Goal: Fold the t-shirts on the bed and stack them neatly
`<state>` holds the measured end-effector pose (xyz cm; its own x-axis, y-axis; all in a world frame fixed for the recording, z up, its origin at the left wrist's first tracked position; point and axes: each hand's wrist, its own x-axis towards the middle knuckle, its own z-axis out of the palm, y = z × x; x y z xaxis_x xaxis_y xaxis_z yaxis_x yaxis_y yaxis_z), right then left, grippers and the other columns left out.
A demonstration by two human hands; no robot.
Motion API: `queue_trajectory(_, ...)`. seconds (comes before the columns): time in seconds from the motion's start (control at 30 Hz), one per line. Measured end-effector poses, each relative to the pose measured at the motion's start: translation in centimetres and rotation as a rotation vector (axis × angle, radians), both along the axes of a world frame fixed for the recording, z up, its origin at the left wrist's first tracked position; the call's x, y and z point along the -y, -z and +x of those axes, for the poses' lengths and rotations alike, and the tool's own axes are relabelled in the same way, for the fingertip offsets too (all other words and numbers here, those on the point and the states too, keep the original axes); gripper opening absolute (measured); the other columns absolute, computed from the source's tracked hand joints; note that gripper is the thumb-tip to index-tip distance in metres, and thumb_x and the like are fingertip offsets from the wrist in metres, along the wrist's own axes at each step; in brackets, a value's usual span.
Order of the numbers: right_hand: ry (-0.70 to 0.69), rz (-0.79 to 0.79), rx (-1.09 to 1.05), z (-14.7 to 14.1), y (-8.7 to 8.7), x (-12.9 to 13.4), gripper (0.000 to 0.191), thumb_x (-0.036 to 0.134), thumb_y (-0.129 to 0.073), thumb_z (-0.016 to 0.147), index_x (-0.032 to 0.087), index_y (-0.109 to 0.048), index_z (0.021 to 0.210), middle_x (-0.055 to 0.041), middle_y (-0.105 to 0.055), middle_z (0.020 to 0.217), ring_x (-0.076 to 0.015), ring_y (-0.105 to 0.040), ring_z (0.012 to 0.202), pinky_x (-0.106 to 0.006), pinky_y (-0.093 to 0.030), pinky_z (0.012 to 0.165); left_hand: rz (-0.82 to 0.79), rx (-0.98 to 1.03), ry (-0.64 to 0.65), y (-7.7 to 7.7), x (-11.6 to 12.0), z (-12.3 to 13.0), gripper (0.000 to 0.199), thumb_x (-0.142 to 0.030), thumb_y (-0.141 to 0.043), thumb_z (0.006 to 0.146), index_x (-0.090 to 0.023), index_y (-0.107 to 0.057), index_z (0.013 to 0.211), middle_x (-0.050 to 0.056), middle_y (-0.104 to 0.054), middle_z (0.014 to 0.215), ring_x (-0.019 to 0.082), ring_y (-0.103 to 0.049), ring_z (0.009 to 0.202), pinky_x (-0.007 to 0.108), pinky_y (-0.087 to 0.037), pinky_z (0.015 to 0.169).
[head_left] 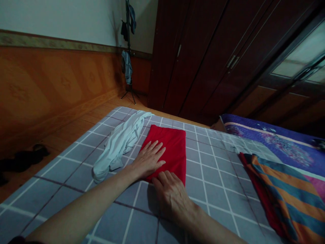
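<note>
A red garment (175, 149), folded into a flat rectangle, lies on the grey checked bed sheet (210, 176); its exact kind does not show. My left hand (149, 159) rests flat on its left part with the fingers spread. At the near edge of the red cloth is my right hand (171, 193), its fingers curled and closed on that edge; the fingertips are partly hidden. Just left of the garment a crumpled pale blue-white piece of clothing (123, 139) is stretched out toward the far edge.
Folded clothes with orange and teal stripes (291, 189) lie at the right, over something dark red. Behind them is purple flowered bedding (269, 135). A dark wardrobe (198, 57) stands past the bed. A coat stand (128, 51) fills the corner; dark cloth (22, 159) lies on the floor.
</note>
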<state>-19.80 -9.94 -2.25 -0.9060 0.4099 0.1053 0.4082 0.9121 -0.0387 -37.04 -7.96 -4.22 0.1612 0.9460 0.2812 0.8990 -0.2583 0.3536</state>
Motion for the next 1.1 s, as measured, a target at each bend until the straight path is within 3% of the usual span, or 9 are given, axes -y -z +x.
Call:
queue_trajectory(0.1, 0.115, -0.002, 0.017, 2.1, -0.4, -0.7, 0.017, 0.009, -0.053, 0.082, 0.02, -0.059, 0.093, -0.0045, -0.056, 0.088, -0.0203, -0.046, 0.08, -0.032, -0.037, 0.073, -0.015, -0.05, -0.009, 0.7, -0.1, -0.4, 0.053, -0.039, -0.055, 0.087, -0.018, -0.045, 0.135, 0.012, -0.036, 0.147, 0.028, -0.025, 0.138, 0.048, -0.016, 0.113)
queue_trajectory(0.27, 0.249, 0.035, 0.003, 4.7, -0.8, -1.6, 0.032, 0.004, -0.051, 0.081, 0.02, -0.058, 0.108, -0.0065, -0.058, 0.094, -0.0217, -0.048, 0.085, -0.032, -0.038, 0.075, -0.023, -0.143, -0.02, 0.5, -0.1, -0.5, 0.053, -0.045, -0.047, 0.091, -0.02, -0.043, 0.138, 0.011, -0.034, 0.147, 0.027, -0.026, 0.138, 0.047, -0.018, 0.113)
queue_trajectory(0.37, 0.32, 0.057, -0.012, 5.4, -0.3, -1.9, 0.03, 0.004, -0.053, 0.079, 0.019, -0.06, 0.104, -0.0072, -0.058, 0.093, -0.0224, -0.048, 0.084, -0.032, -0.039, 0.072, -0.014, -0.188, -0.03, 0.4, 0.1, -0.3, 0.055, -0.046, -0.044, 0.092, -0.02, -0.04, 0.139, 0.011, -0.034, 0.148, 0.026, -0.026, 0.138, 0.047, -0.02, 0.112)
queue_trajectory(0.57, 0.355, 0.057, -0.057, 6.7, 0.8, -1.8, 0.021, 0.001, -0.056, 0.075, 0.02, -0.064, 0.082, -0.006, -0.059, 0.082, -0.0214, -0.05, 0.075, -0.032, -0.041, 0.064, -0.009, -0.259, 0.002, 0.5, 0.2, -0.1, 0.055, -0.051, -0.039, 0.093, -0.022, -0.039, 0.14, 0.008, -0.032, 0.149, 0.025, -0.022, 0.139, 0.046, -0.017, 0.114)
queue_trajectory(0.73, 0.297, -0.069, -0.116, 6.4, -1.5, -1.9, 0.015, 0.007, -0.059, 0.075, 0.02, -0.065, 0.08, -0.0059, -0.06, 0.082, -0.0217, -0.054, 0.076, -0.033, -0.047, 0.065, -0.022, -0.235, 0.014, 0.4, 0.4, -0.1, 0.069, -0.064, -0.037, 0.088, -0.022, -0.037, 0.142, 0.01, -0.029, 0.151, 0.028, -0.02, 0.14, 0.047, -0.015, 0.114)
queue_trajectory(0.83, 0.226, -0.141, -0.224, 5.3, -2.5, -2.9, 0.022, 0.021, -0.055, 0.085, 0.017, -0.065, 0.104, -0.0112, -0.061, 0.106, -0.0237, -0.057, 0.095, -0.038, -0.05, 0.081, -0.035, -0.204, 0.035, 0.2, 0.5, -0.1, 0.081, -0.072, -0.04, 0.081, -0.022, -0.031, 0.144, 0.011, -0.025, 0.152, 0.029, -0.017, 0.141, 0.049, -0.013, 0.113)
queue_trajectory(0.93, 0.146, -0.14, -0.178, 4.5, -1.6, -4.2, 0.048, 0.033, -0.049, 0.09, 0.009, -0.048, 0.132, -0.0192, -0.043, 0.139, -0.0303, -0.04, 0.127, -0.047, -0.039, 0.101, -0.069, -0.197, 0.06, 0.1, 0.6, -0.1, 0.086, -0.075, -0.042, 0.077, -0.022, -0.03, 0.144, 0.011, -0.024, 0.152, 0.03, -0.014, 0.141, 0.05, -0.011, 0.113)
queue_trajectory(1.0, 0.115, -0.171, -0.065, 4.3, -0.7, -5.0, 0.064, 0.044, -0.049, 0.089, 0.005, -0.038, 0.139, -0.0212, -0.032, 0.146, -0.0326, -0.027, 0.136, -0.051, -0.031, 0.108, -0.099, -0.201, 0.064, 0.0, 0.6, -0.1, 0.091, -0.077, -0.041, 0.075, -0.02, -0.03, 0.145, 0.012, -0.022, 0.152, 0.031, -0.012, 0.141, 0.051, -0.009, 0.113)
queue_trajectory(1.1, 0.15, -0.22, 0.029, 4.0, -0.4, -5.9, 0.076, 0.057, -0.045, 0.088, 0.003, -0.035, 0.141, -0.0217, -0.029, 0.147, -0.0331, -0.022, 0.138, -0.052, -0.024, 0.112, -0.123, -0.2, 0.073, 0.1, 0.6, -0.2, 0.097, -0.081, -0.038, 0.073, -0.018, -0.026, 0.146, 0.013, -0.018, 0.153, 0.032, -0.01, 0.141, 0.052, -0.008, 0.113)
